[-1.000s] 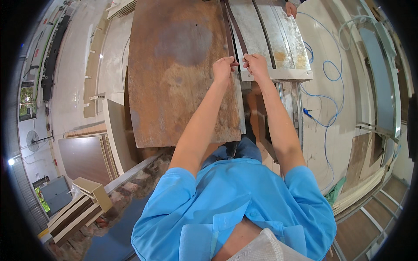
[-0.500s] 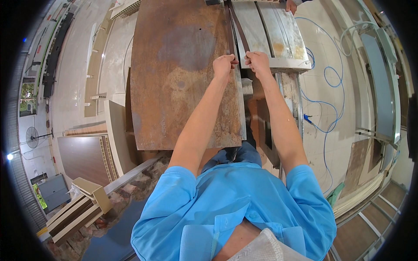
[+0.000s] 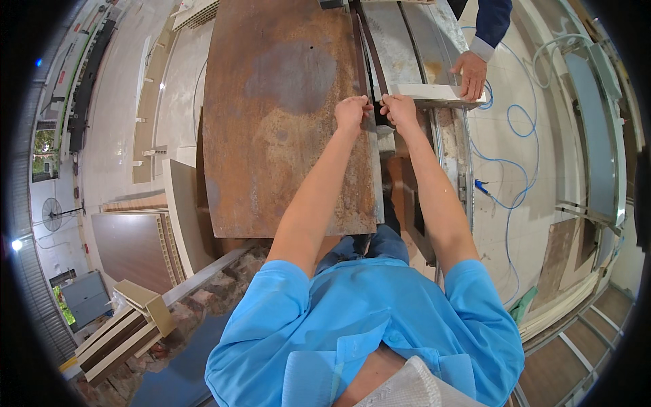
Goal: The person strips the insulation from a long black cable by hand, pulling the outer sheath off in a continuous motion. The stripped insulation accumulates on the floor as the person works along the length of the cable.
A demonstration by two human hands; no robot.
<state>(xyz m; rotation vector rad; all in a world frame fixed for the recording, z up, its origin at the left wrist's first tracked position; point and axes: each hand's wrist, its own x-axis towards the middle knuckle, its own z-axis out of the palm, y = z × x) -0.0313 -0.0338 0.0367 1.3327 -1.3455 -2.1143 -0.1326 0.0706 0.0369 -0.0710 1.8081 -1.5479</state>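
Two thin dark brown strips run toward me along the gap between a rusty metal table and a grey slotted table (image 3: 386, 47). My left hand (image 3: 351, 114) is closed in a pinch on the near end of the left strip (image 3: 360, 64), just over the right edge of the rusty table (image 3: 271, 163). Close beside it, my right hand (image 3: 400, 111) pinches the right strip (image 3: 374, 57), near the pale bar (image 3: 428, 93) at the grey table's near end. The strips lie close together at the far end and spread apart toward my hands. My fingers cover the strip ends.
A co-worker's hand (image 3: 472, 73) in a dark sleeve rests on the pale bar's right end. Blue hose (image 3: 519, 163) loops over the floor at right. Brown panels (image 3: 132, 247) lean at left, beside stacked profiles (image 3: 125, 332).
My hands have drawn slightly toward me, with the strips still in them. The pale bar has shifted a little nearer. The co-worker's hand has come from the far right onto its end.
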